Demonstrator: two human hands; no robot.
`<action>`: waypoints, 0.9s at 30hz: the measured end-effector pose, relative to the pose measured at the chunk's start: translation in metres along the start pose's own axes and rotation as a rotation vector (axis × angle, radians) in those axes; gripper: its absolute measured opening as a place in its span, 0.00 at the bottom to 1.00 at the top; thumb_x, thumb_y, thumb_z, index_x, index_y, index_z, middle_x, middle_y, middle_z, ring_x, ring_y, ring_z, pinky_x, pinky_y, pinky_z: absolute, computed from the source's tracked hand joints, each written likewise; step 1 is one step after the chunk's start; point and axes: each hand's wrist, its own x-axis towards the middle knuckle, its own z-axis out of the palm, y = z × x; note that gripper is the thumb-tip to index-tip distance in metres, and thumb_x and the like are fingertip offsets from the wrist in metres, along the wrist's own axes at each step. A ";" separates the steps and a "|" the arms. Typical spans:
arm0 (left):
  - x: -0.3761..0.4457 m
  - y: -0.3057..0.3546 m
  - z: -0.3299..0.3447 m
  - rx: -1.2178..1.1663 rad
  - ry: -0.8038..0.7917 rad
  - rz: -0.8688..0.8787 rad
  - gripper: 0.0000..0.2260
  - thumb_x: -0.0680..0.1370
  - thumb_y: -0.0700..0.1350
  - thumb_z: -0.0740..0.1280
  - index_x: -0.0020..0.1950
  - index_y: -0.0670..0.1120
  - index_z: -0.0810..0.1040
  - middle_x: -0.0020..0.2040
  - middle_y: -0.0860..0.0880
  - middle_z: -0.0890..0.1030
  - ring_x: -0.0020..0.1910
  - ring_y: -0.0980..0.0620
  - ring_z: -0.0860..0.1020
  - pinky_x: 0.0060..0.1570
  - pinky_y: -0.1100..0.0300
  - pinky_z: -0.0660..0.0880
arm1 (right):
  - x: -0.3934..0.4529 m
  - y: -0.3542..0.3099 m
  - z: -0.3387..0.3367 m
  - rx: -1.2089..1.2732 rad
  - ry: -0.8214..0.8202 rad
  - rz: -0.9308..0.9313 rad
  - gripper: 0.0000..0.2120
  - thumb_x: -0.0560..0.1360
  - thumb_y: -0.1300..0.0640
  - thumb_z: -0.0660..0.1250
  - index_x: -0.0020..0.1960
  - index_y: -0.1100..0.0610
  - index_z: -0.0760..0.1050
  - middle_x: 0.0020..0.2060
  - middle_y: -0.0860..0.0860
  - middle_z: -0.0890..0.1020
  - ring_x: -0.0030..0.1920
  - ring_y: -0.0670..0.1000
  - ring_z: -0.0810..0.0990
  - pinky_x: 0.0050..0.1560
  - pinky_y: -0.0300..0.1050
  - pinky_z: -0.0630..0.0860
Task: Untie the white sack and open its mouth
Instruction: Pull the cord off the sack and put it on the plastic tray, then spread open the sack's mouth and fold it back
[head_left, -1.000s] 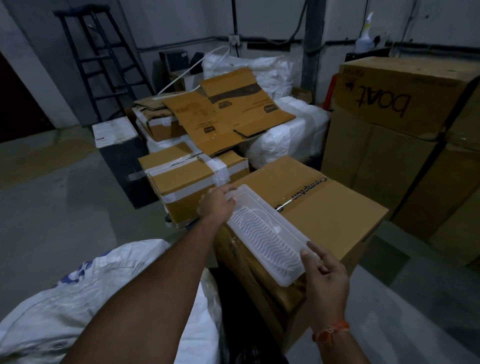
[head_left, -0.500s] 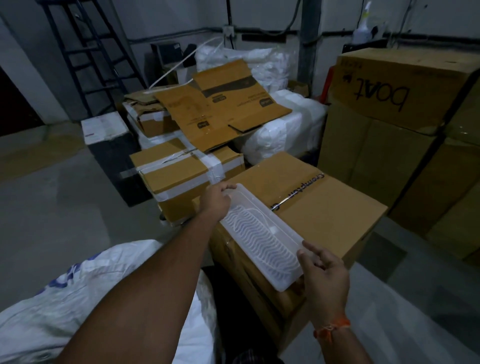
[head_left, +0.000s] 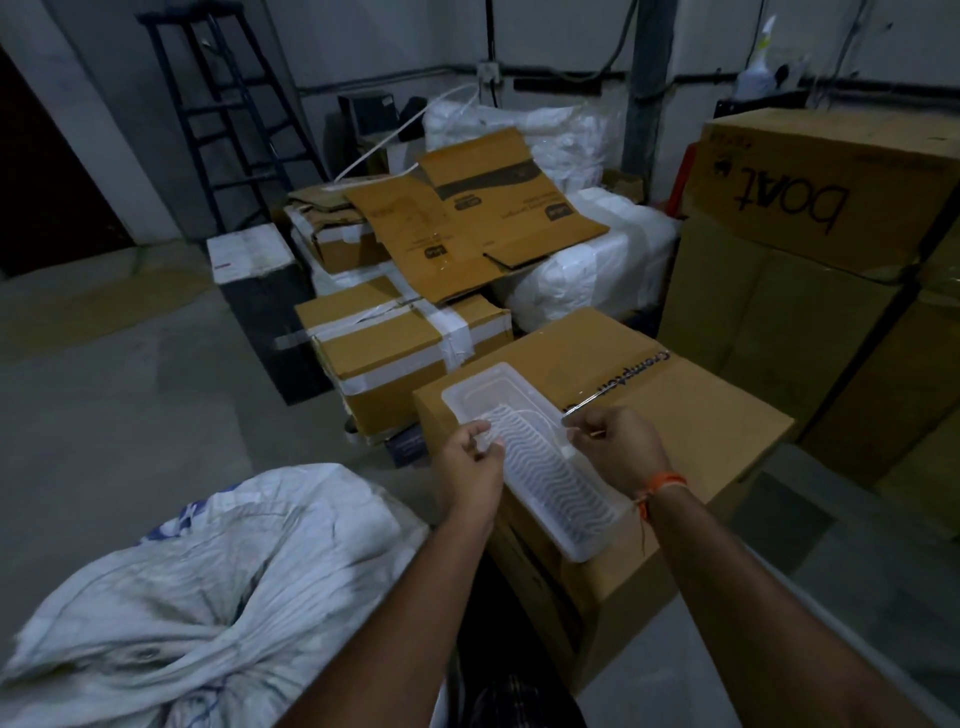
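I see the tray (head_left: 530, 457) lying on the near box (head_left: 691, 415). My left hand (head_left: 470, 462) is at its left edge, my right hand (head_left: 615, 447) at its right edge. The sack (head_left: 208, 587) lies on the floor (head_left: 104, 395), left of the box. Behind stand a taped box (head_left: 400, 358) and a ladder (head_left: 218, 109).

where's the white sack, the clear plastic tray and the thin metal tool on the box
white sack (head_left: 218, 587): head view, on its crumpled upper cloth.
clear plastic tray (head_left: 545, 473): head view, on its ribbed floor.
thin metal tool (head_left: 584, 404): head view, on the shaft beyond the right hand.
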 end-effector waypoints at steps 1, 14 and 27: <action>-0.003 -0.001 0.000 0.014 -0.009 0.014 0.10 0.79 0.43 0.73 0.59 0.51 0.82 0.55 0.52 0.83 0.50 0.55 0.80 0.46 0.62 0.77 | 0.000 0.001 0.002 -0.002 -0.005 0.004 0.11 0.77 0.57 0.70 0.58 0.51 0.85 0.57 0.49 0.86 0.57 0.48 0.81 0.55 0.36 0.70; -0.040 0.016 -0.054 0.116 -0.048 0.078 0.13 0.77 0.48 0.73 0.60 0.57 0.81 0.56 0.53 0.84 0.47 0.59 0.83 0.50 0.56 0.83 | -0.036 -0.034 0.002 -0.040 0.196 -0.181 0.10 0.74 0.53 0.74 0.55 0.49 0.85 0.56 0.49 0.85 0.58 0.50 0.80 0.64 0.50 0.76; -0.144 -0.050 -0.260 0.001 0.330 0.075 0.10 0.78 0.44 0.73 0.57 0.56 0.84 0.54 0.60 0.85 0.52 0.62 0.83 0.56 0.54 0.82 | -0.164 -0.129 0.153 0.539 -0.259 -0.263 0.07 0.75 0.57 0.74 0.51 0.49 0.86 0.49 0.44 0.87 0.49 0.43 0.85 0.53 0.49 0.84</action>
